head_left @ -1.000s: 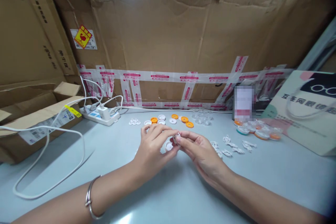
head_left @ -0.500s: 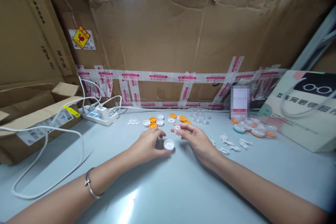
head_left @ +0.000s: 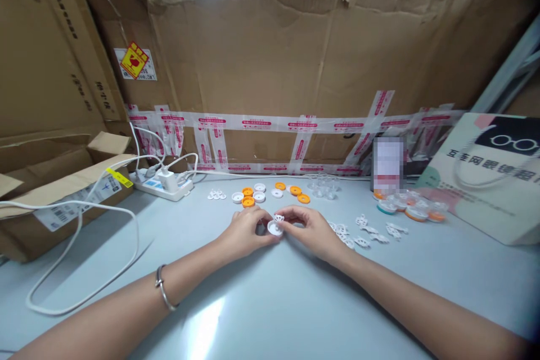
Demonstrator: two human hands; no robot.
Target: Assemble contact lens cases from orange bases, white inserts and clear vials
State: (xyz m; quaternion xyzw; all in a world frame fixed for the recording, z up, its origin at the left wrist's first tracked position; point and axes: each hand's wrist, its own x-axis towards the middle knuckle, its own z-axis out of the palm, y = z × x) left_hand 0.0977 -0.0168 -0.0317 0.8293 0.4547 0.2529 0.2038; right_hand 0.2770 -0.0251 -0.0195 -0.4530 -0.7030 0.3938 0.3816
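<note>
My left hand [head_left: 251, 229] grips a round white plastic cap [head_left: 274, 229] by its side, its hollow face turned up toward me. Between the fingertips of my right hand [head_left: 310, 230] is a small white perforated plastic piece [head_left: 279, 218], at the cap's far rim; whether it touches the inside I cannot tell. Beyond my hands lie orange caps [head_left: 248, 202] and white caps [head_left: 237, 197]. More white perforated pieces [head_left: 337, 229] are scattered to the right of my right hand.
Small white parts [head_left: 216, 194] lie back left, near a power strip [head_left: 171, 187] with white cables. Clear plastic domes [head_left: 324, 187] stand at the back. Domed pieces with coloured bases [head_left: 415, 211] sit by a paper bag [head_left: 485, 180]. A cardboard box [head_left: 76, 191] stands left; cardboard [head_left: 261, 62] walls the back.
My right hand has moved left and down, bringing the perforated piece from above to the white cap's rim. My left hand still holds the cap, now slightly farther right.
</note>
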